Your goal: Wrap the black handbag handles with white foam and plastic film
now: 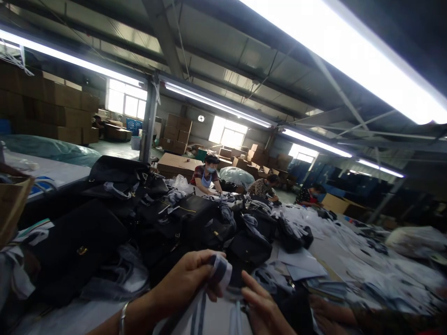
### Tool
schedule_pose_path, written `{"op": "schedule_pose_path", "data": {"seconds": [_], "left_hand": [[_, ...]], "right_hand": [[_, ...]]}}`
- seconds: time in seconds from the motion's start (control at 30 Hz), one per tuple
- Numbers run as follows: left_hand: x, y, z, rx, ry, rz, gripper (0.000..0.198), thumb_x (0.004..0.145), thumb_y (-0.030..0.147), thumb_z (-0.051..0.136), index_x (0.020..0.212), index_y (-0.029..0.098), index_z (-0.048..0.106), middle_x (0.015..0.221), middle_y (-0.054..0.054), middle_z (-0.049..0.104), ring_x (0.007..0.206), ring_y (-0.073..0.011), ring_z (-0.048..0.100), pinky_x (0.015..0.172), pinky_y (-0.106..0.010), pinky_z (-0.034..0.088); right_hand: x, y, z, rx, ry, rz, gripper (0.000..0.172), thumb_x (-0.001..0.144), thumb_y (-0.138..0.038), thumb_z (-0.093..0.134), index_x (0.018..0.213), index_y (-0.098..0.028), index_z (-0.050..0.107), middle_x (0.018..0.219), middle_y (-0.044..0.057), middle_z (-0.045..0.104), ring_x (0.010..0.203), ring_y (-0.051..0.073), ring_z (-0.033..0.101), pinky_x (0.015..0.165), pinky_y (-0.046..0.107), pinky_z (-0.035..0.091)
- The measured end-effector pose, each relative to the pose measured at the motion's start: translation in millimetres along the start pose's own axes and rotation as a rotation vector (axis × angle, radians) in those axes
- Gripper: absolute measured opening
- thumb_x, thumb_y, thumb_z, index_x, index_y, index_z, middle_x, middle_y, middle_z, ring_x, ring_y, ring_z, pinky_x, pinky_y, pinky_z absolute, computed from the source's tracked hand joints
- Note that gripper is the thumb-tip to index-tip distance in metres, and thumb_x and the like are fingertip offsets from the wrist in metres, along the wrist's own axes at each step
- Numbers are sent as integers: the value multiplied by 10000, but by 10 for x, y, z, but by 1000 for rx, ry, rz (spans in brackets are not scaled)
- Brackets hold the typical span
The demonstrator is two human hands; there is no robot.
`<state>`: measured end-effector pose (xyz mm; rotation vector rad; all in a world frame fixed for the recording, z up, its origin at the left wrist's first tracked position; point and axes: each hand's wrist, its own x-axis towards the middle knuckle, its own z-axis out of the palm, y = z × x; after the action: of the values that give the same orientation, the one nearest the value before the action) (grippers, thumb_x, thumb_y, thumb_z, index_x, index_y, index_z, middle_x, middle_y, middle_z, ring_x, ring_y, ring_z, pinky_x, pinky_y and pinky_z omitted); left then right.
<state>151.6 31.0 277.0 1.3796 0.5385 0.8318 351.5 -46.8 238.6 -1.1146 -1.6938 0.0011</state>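
Observation:
My left hand [186,279], with a silver bangle at its wrist, pinches a rolled dark strap [220,270] edged with whitish wrapping. Opposite it, my right hand [261,304] is held with fingers stretched and apart, close to the strap's right side; whether a fingertip touches it I cannot tell. Below and between the hands lies a pale surface with dark and light strips [199,314], partly hidden and blurred. Just ahead, a black bag [247,249] rests among bundles of clear-wrapped straps [268,279].
Black bags [195,211] are heaped across the table, one with a gold clasp [82,251] at left. Another person's hand [328,311] reaches in at right. White wrapped pieces [335,242] cover the right side. Several people sit opposite; a metal post [148,121] stands behind.

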Motion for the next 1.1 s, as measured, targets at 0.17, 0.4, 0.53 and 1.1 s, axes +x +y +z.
{"op": "schedule_pose_path", "data": {"seconds": [0.17, 0.4, 0.53, 1.1], "left_hand": [[-21, -259, 90, 656, -8, 385, 544, 915, 164, 474, 1457, 174, 425, 1184, -155, 677, 1048, -281, 644, 959, -388, 464], [-6, -411, 395, 543, -55, 379, 744, 865, 109, 504, 1535, 121, 183, 1181, -209, 669, 1011, -321, 660, 896, -427, 498], [-7, -420, 451, 345, -8, 347, 769, 772, 72, 563, 1498, 134, 318, 1115, -175, 699, 1032, -328, 652, 915, -413, 498], [-27, -532, 567, -10, -9, 177, 460, 984, 451, 414, 1316, 147, 511, 1002, -109, 650, 743, -175, 613, 692, -283, 504]], "right_hand": [[97, -147, -186, -9, -113, 314, 529, 871, -513, 586, 1320, -236, 554, 893, 48, 746, 536, 152, 658, 467, 221, 525], [372, -263, -276, -141, -461, 226, 199, 868, -303, 620, 1060, -252, 632, 908, 28, 754, 770, 200, 732, 652, 246, 556], [385, -307, -308, -211, -394, 267, 91, 822, -209, 648, 897, -253, 620, 855, 6, 747, 805, 207, 728, 657, 249, 530], [15, -209, -10, 415, 25, 710, 311, 846, -489, 645, 925, -197, 572, 758, 9, 641, 637, 150, 604, 554, 244, 507]]}}
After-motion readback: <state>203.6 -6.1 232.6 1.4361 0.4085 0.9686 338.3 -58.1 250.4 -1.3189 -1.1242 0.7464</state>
